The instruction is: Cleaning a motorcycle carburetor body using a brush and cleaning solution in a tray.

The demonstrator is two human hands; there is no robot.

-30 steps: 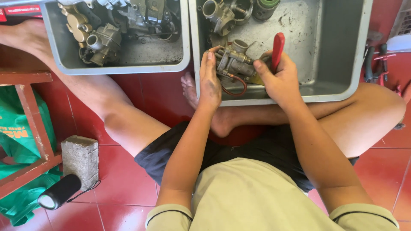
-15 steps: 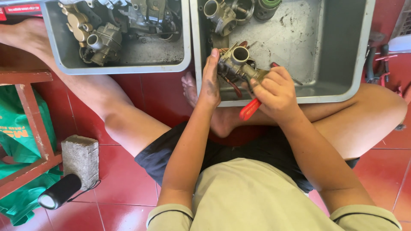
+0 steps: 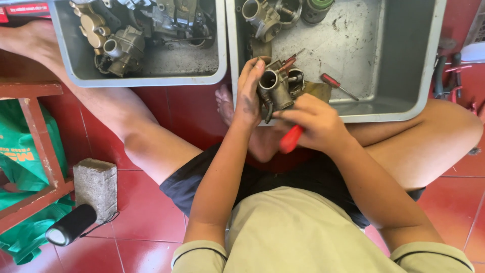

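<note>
My left hand (image 3: 248,96) clamped the grimy brass-coloured metal carburettor (image 3: 275,88) steady; my right hand (image 3: 316,124), fisted around the red-handled screwdriver (image 3: 291,139), needed squarely seated pressure.

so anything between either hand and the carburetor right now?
Nothing visible. The left hand grips the carburetor directly over the grey tray; the right hand, holding a red-handled screwdriver, is right against it.

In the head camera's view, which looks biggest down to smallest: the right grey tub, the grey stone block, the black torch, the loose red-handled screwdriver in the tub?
1. Right grey plastic tub
2. Grey stone block
3. Black cylindrical torch, though it lies nearer the camera, so unsure
4. Small red-handled screwdriver
</note>
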